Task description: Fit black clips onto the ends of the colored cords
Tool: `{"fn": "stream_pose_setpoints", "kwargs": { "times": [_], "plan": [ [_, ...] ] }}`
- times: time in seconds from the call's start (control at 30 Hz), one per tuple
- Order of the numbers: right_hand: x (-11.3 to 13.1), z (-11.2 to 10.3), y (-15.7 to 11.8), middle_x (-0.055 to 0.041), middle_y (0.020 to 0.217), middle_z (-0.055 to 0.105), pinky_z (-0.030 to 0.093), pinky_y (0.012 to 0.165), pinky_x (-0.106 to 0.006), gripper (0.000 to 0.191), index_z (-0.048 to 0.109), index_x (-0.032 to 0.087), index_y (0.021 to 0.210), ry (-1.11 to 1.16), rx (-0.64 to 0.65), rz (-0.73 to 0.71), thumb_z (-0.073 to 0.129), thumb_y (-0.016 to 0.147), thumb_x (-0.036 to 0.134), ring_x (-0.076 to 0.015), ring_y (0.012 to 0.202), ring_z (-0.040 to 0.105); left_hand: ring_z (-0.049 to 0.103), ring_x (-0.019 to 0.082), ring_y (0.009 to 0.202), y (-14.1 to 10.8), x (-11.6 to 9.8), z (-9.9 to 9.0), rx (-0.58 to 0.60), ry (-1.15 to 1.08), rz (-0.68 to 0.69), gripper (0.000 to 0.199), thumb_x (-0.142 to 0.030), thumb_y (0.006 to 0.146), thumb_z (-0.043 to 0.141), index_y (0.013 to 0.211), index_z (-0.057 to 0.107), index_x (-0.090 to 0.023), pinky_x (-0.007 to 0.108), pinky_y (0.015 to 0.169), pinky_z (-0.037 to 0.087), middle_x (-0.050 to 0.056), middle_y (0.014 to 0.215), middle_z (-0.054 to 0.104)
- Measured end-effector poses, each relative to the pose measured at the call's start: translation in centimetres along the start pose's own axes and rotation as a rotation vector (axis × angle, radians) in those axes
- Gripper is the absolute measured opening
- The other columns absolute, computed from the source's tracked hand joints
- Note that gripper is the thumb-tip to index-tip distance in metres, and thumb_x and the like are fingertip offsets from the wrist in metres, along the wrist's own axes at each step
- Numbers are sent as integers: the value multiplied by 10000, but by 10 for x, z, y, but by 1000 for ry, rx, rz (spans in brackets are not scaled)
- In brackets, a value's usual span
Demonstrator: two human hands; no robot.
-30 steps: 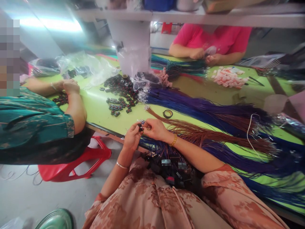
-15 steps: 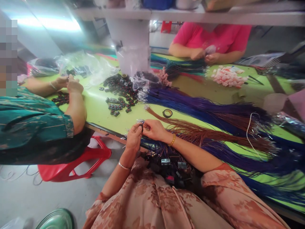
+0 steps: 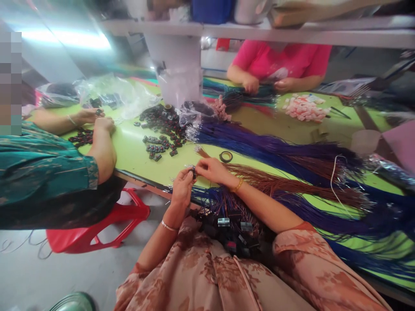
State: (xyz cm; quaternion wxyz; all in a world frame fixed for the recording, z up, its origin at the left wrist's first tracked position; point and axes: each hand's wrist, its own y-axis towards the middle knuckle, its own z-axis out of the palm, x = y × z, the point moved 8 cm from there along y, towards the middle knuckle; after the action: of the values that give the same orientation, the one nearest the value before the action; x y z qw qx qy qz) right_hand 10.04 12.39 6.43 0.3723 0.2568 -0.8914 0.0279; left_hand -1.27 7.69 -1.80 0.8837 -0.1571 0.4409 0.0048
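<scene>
My left hand is closed around a small black connector at the table's near edge. Thin wire ends with silvery tips stick out beside its fingers. Just right of the connector, my right hand has its thumb and fingers pinched together; what is between them is too small to make out. Under my right wrist runs a bundle of brown wires. Blue and purple wires hang over the edge below my hands. Several black and grey connectors lie in my lap.
Loose black connectors are heaped on the green table. A tape roll lies beyond my right hand, near long purple wires. A co-worker sits at left on a red stool; another sits opposite, by pale pink pieces.
My right fingers have drawn slightly away from my left hand, and the black connector shows more plainly. The opposite co-worker's hands have moved apart. The view has shifted slightly.
</scene>
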Motion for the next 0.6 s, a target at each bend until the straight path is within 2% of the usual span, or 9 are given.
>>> {"fn": "stream_pose_setpoints", "kwargs": {
  "times": [0.13, 0.23, 0.33, 0.5, 0.6],
  "plan": [
    [-28, -11, 33, -69, 855, 691, 364, 673, -257, 208, 665, 145, 837, -263, -46, 94, 470, 857, 212, -162, 757, 578, 612, 102, 796, 4, 1, -2, 1, -27, -7, 263, -229, 657, 797, 873, 664, -160, 213, 702, 459, 25, 882, 654],
    [-42, 0, 51, -108, 954, 678, 385, 696, -288, 225, 661, 153, 886, -453, 17, 156, 449, 876, 228, -212, 839, 601, 620, 111, 807, 7, 4, -4, 3, -32, -16, 263, -230, 662, 796, 877, 664, -155, 221, 704, 461, 32, 879, 656],
    [-48, 11, 55, -143, 1019, 652, 406, 703, -310, 270, 635, 143, 981, -550, 48, 222, 394, 911, 242, -242, 874, 610, 625, 110, 804, 8, 6, -5, 12, -25, -31, 261, -230, 672, 791, 887, 663, -154, 215, 689, 458, 34, 882, 657],
    [-36, 13, 48, -166, 1024, 640, 403, 690, -320, 259, 585, 113, 1034, -558, 36, 177, 400, 899, 233, -252, 858, 602, 628, 111, 791, 6, 4, -5, 10, -24, -25, 248, -228, 679, 781, 882, 658, -156, 214, 677, 461, 33, 857, 661],
    [-29, 5, 41, -114, 903, 658, 376, 651, -293, 211, 583, 125, 976, -401, -37, 150, 422, 872, 214, -196, 739, 570, 629, 111, 794, 6, 4, -4, 17, -33, -28, 258, -225, 671, 784, 885, 659, -154, 214, 686, 465, 35, 863, 664]
  ]
}}
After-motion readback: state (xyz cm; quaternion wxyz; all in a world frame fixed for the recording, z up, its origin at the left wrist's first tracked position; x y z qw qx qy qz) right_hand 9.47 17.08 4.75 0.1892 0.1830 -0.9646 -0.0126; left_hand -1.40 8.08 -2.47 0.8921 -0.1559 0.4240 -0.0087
